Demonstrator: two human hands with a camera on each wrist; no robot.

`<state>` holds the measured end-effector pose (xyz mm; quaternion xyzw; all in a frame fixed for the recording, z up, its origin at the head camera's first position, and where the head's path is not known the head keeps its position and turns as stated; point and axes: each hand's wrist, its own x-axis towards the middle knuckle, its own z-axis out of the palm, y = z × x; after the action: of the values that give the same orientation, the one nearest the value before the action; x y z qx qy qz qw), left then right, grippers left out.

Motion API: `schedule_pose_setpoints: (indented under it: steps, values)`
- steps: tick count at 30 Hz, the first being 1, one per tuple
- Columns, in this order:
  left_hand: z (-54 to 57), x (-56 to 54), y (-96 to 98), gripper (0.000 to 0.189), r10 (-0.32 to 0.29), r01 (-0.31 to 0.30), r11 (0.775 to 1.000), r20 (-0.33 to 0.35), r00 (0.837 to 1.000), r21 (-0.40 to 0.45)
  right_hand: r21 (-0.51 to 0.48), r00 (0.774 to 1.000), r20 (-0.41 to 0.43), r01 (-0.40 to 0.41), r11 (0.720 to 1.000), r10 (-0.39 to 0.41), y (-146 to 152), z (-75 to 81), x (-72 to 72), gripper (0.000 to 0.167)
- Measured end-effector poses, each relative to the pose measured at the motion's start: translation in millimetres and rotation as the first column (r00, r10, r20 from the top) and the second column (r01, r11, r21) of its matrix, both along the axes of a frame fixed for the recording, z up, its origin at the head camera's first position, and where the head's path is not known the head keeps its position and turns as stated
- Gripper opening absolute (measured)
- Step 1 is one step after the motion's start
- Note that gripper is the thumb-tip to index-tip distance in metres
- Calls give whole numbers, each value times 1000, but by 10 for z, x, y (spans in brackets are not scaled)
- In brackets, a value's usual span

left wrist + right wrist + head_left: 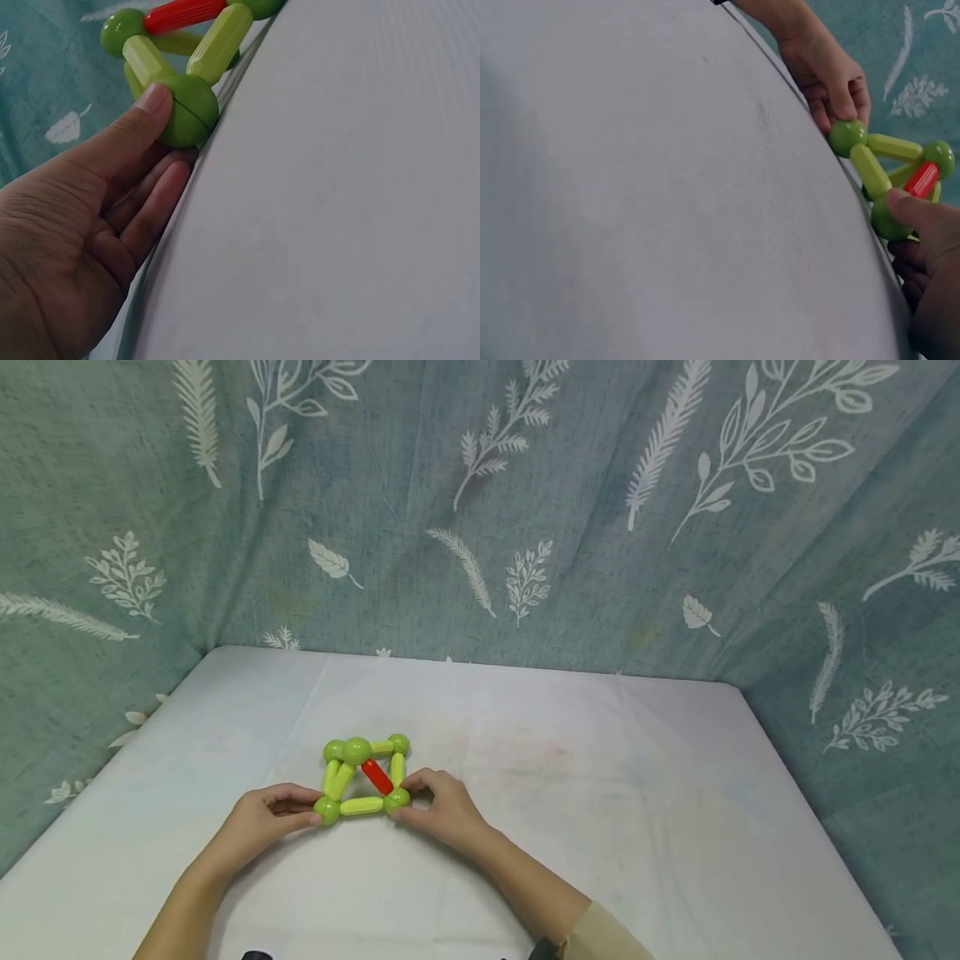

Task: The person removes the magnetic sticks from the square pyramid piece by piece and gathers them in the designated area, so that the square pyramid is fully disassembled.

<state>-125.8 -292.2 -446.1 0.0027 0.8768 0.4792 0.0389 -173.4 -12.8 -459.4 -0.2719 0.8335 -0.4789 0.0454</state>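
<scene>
On the white table stands a toy frame of green balls joined by light green rods and one red rod (377,777). My left hand (262,817) pinches the front left ball (327,811) between thumb and fingers. At the front right ball (397,799), my right hand (444,810) grips with thumb and fingers. A light green rod (362,806) links these two balls. The red rod slants from the front right ball up to a raised ball (357,751). In the left wrist view the thumb lies on the ball (193,112), fingertips beneath it.
The white table (585,827) extends well to the right of the frame. Behind it hangs a green-blue cloth (405,568) with white leaf prints. A small dark object (257,955) shows at the bottom edge of the head view.
</scene>
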Motion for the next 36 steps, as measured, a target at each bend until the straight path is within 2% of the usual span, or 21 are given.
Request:
schedule_pose_setpoints:
  steps: [6,12,18,24,36]
  values:
    - [-18,-84,129,46,-36,35,999,29,999,37,5,1000,11,27,1000,-27,143,-8,4,34]
    - [-28,-141,233,45,-83,83,995,17,996,49,-4,999,24,48,999,-48,261,0,26,33]
    - [-39,-160,347,42,-129,127,988,13,992,89,-6,998,20,56,998,-56,400,-25,71,32]
    - [-74,-192,449,37,-174,176,979,-26,984,101,-33,998,14,63,997,-63,522,-54,99,32]
    - [-102,-184,717,39,-208,208,966,-15,978,155,-44,994,15,108,993,-108,770,-72,185,30]
